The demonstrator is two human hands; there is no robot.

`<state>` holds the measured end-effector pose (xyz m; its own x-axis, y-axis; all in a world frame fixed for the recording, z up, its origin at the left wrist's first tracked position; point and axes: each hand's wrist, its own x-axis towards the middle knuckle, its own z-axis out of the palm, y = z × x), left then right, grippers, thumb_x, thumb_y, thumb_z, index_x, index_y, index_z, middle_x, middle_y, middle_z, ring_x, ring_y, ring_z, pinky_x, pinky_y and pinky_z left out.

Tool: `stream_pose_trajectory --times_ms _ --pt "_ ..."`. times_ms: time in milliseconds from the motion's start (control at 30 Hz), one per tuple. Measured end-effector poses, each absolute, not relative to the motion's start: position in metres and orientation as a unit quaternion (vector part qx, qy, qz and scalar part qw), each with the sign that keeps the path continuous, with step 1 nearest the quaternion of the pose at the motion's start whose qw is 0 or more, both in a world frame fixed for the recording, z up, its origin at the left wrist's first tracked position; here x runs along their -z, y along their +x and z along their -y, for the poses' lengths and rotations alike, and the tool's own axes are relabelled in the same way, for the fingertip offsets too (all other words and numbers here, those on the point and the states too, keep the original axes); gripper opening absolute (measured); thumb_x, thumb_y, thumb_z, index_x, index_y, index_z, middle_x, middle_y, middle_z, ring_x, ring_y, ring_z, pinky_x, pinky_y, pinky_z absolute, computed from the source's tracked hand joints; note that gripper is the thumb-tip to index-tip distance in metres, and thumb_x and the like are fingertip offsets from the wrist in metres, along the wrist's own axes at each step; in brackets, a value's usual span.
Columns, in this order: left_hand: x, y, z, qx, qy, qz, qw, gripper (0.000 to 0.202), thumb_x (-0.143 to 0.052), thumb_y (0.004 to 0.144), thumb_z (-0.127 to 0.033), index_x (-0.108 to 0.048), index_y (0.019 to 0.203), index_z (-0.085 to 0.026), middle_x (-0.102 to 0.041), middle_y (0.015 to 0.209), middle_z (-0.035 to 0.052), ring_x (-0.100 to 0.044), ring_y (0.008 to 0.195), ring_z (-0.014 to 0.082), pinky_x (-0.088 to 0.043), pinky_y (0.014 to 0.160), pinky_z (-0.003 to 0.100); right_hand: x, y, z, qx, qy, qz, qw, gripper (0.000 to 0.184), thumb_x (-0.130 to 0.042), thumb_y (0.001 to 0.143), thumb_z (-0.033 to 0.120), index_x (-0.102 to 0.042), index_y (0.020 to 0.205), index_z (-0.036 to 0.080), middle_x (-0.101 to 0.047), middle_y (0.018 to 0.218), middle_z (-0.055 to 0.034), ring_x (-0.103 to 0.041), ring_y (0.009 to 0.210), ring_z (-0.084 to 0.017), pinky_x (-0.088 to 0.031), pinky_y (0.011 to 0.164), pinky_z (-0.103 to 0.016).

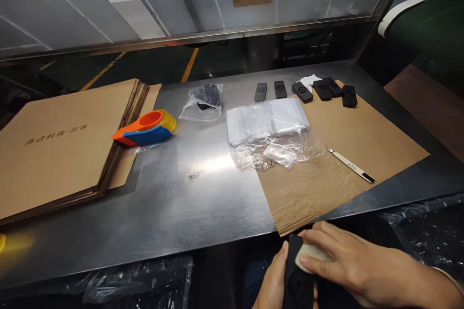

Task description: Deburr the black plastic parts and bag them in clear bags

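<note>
Below the table's front edge, my left hand [274,276] is wrapped round a black plastic housing [297,284] with a round recess in its face. My right hand [348,259] pinches a small off-white pad [314,253] and presses it against the housing's upper end; whether it is folded cloth or sponge I cannot tell. Similar black housings [280,89] lie in a loose row along the back of the table, several of them by a crumpled white cloth [310,81]. A white-handled craft knife [350,165] rests on the cardboard sheet [380,130].
A stack of clear plastic bags [268,118] lies mid-table, partly on the cardboard. Left of it are a bagged black item [209,96], an orange, blue and yellow tape dispenser [148,128] and stacked flat cartons [68,140]. Plastic-lined bins [435,236] stand below the front edge.
</note>
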<state>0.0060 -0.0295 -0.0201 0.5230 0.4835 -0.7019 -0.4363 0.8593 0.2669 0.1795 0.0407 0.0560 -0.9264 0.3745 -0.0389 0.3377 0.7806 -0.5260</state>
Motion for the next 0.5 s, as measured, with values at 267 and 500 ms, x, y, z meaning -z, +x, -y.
stream_pose_trajectory --times_ms 267,500 --pt "0.018 0.004 0.038 -0.287 0.011 -0.402 0.870 0.074 -0.039 0.074 -0.072 -0.064 0.099 -0.008 -0.061 0.054 0.0083 -0.056 0.045 0.0179 -0.040 0.045 0.027 -0.048 0.185 -0.030 -0.282 -0.214 0.933 0.066 0.065 -0.049 0.074 0.002 -0.037 0.137 0.015 -0.050 0.123 -0.0193 -0.045 0.109 -0.027 -0.046 0.086 -0.043" --pt "0.020 0.001 0.053 -0.334 0.003 -0.439 0.834 0.065 -0.056 0.069 -0.063 -0.062 0.111 -0.014 -0.068 0.073 0.0127 -0.064 0.064 0.0293 -0.050 0.060 0.038 -0.043 0.177 -0.019 -0.274 -0.262 0.921 0.091 0.059 -0.046 0.077 0.002 -0.038 0.135 0.011 -0.052 0.112 -0.0203 -0.048 0.105 -0.027 -0.048 0.083 -0.043"
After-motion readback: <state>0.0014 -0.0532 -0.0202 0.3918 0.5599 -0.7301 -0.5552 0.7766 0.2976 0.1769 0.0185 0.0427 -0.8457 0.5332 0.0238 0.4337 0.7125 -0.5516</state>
